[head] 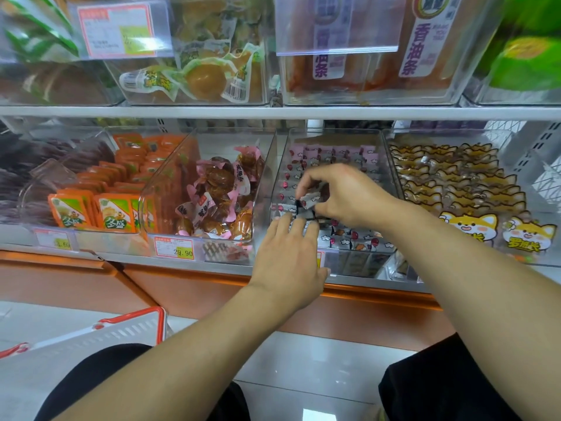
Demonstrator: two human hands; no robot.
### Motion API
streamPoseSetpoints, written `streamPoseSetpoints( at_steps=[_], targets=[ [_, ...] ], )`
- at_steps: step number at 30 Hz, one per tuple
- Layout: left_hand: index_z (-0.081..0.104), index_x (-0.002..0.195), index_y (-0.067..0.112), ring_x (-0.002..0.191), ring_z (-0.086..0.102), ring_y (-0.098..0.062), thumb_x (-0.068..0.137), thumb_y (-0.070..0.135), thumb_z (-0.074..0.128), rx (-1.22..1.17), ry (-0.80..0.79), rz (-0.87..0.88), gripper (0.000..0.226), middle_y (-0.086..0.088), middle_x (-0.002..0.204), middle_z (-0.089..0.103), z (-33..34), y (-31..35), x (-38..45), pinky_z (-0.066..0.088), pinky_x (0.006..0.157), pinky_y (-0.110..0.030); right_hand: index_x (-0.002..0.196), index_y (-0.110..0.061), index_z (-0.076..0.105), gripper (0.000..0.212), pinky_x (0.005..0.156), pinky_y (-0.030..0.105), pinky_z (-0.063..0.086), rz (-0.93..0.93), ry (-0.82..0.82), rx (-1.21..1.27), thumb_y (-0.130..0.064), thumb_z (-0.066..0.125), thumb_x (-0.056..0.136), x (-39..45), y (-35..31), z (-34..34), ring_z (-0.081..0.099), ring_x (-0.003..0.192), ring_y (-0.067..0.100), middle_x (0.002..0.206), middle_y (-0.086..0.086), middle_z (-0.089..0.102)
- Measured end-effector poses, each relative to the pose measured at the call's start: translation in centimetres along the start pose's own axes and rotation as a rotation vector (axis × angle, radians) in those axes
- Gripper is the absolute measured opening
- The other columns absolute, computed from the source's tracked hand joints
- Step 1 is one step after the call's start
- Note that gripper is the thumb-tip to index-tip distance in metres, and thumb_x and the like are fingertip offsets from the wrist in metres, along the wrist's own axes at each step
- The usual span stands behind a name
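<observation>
- Restocking on a shop shelf: small silver-and-pink snack packets are being lined up in a clear plastic bin [391, 177] on the lower shelf, toward 1 o'clock from the middle of the view.
- Above the bin's middle, the right hand [343, 196] is clenched in a pinch on a few loose packets [308, 199], thumb against fingertips.
- At the bin's 6 o'clock edge, the left hand [288, 262] is released, its fingers straight and flat on the front rows [358, 238]. It seems to brace them.
- At 12 o'clock in the bin the back rows [334, 153] stand in neat lines; the stretch under the right hand looks looser.
- Neighbours: fox-face packets [455, 183] at the bin's 3 o'clock, pink-wrapped brown snacks [221, 189] at its 9 o'clock, and a shopping basket [130, 326] on the floor at 7 o'clock.
- Step in hand, as I judge it: setting the pinched packets into the gap just beyond the left fingertips.
- The next move calls for lowering them edge-on, faced like their neighbours, and letting go without toppling the braced row.
</observation>
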State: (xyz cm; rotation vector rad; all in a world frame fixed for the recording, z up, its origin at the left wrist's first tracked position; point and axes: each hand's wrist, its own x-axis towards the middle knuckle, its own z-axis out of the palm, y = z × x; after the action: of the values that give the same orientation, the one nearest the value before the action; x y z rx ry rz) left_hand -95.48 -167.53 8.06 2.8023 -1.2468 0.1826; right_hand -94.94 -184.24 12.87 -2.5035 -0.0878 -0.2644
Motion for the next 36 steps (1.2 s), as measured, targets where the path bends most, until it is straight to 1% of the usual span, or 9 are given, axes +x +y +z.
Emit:
streamPoseSetpoints(
  at_steps=[6, 11, 17, 20, 24, 27, 29, 33, 36],
  targets=[
    [0.033, 0.15, 0.016, 0.147, 0.022, -0.031, 0.091, 0.061, 0.057, -0.023, -0.012, -0.025, 0.078, -0.008, 0.154, 0.038, -0.1, 0.0, 0.2, 0.021, 0.121, -0.042, 0.117, -0.038, 0.061, 0.033, 0.081, 0.008, 0.046, 0.037, 0.328, 0.313, -0.028, 0.075, 0.089, 0.1, -0.5, -1.2, 0.064, 0.093, -0.01, 0.099, -0.022, 0.07],
    [0.037, 0.149, 0.014, 0.147, 0.024, -0.032, 0.092, 0.061, 0.055, -0.014, -0.029, -0.034, 0.076, -0.01, 0.153, 0.04, -0.3, 0.0, 0.1, 0.022, 0.12, -0.042, 0.13, -0.035, 0.06, 0.032, 0.057, 0.012, 0.048, 0.18, 0.236, 0.411, -0.033, 0.063, 0.098, 0.2, 0.3, -0.9, 0.063, 0.061, -0.003, 0.092, -0.011, 0.068],
    [0.034, 0.152, 0.016, 0.148, 0.022, -0.031, 0.093, 0.059, 0.054, -0.04, -0.063, -0.038, 0.075, -0.008, 0.152, 0.042, -0.6, 0.0, 0.3, 0.02, 0.122, -0.042, 0.118, -0.041, 0.057, 0.029, 0.068, 0.017, 0.055, 0.294, 0.261, 0.49, -0.03, 0.07, 0.094, 0.9, 1.3, -0.2, 0.069, 0.085, 0.009, 0.103, -0.008, 0.069],
    [0.035, 0.15, 0.016, 0.149, 0.022, -0.031, 0.093, 0.059, 0.054, -0.038, -0.066, -0.038, 0.074, -0.008, 0.152, 0.042, -0.6, 0.0, 0.3, 0.019, 0.122, -0.043, 0.102, -0.013, 0.069, 0.022, 0.073, 0.026, 0.058, 0.376, 0.081, 0.616, -0.031, 0.074, 0.089, 1.0, 1.4, -0.3, 0.071, 0.082, 0.021, 0.089, 0.005, 0.075],
    [0.038, 0.148, 0.016, 0.148, 0.023, -0.032, 0.093, 0.059, 0.054, -0.026, -0.062, -0.031, 0.072, -0.008, 0.151, 0.044, -0.6, 0.1, 0.2, 0.02, 0.121, -0.043, 0.093, -0.025, 0.063, 0.035, 0.056, 0.03, 0.049, 0.441, -0.052, 0.296, -0.058, 0.054, 0.094, 0.5, 0.7, -0.1, 0.064, 0.056, 0.01, 0.068, -0.003, 0.069],
    [0.038, 0.148, 0.015, 0.149, 0.022, -0.032, 0.093, 0.058, 0.054, -0.012, -0.059, -0.026, 0.072, -0.009, 0.151, 0.044, -0.6, 0.1, 0.2, 0.019, 0.121, -0.043, 0.101, -0.028, 0.053, 0.042, 0.059, 0.028, 0.036, 0.395, -0.005, 0.056, -0.066, 0.036, 0.096, 0.7, -0.1, 0.1, 0.056, 0.07, 0.007, 0.077, -0.007, 0.059],
    [0.038, 0.148, 0.014, 0.149, 0.022, -0.033, 0.094, 0.058, 0.054, -0.006, -0.061, -0.023, 0.072, -0.01, 0.151, 0.044, -0.7, 0.2, 0.2, 0.018, 0.122, -0.043, 0.099, -0.02, 0.057, 0.051, 0.064, 0.029, 0.04, 0.38, -0.054, 0.027, -0.064, 0.032, 0.098, 1.0, -0.7, 0.1, 0.061, 0.074, 0.014, 0.084, -0.001, 0.064],
    [0.036, 0.149, 0.014, 0.15, 0.02, -0.033, 0.094, 0.058, 0.053, -0.003, -0.06, -0.017, 0.073, -0.01, 0.151, 0.043, -0.6, 0.2, 0.0, 0.017, 0.123, -0.043, 0.087, -0.012, 0.062, 0.062, 0.061, 0.034, 0.038, 0.447, -0.16, 0.007, -0.061, 0.026, 0.1, 1.1, -1.3, 0.4, 0.064, 0.046, 0.014, 0.052, 0.002, 0.064],
    [0.037, 0.147, 0.014, 0.15, 0.021, -0.033, 0.093, 0.058, 0.054, 0.0, -0.058, -0.007, 0.072, -0.01, 0.149, 0.045, -0.6, 0.0, -0.1, 0.018, 0.122, -0.043, 0.105, -0.015, 0.059, 0.058, 0.063, 0.035, 0.038, 0.465, -0.17, 0.053, -0.062, 0.026, 0.099, 1.2, -1.0, 0.5, 0.064, 0.045, 0.015, 0.069, 0.006, 0.063]
  ],
)
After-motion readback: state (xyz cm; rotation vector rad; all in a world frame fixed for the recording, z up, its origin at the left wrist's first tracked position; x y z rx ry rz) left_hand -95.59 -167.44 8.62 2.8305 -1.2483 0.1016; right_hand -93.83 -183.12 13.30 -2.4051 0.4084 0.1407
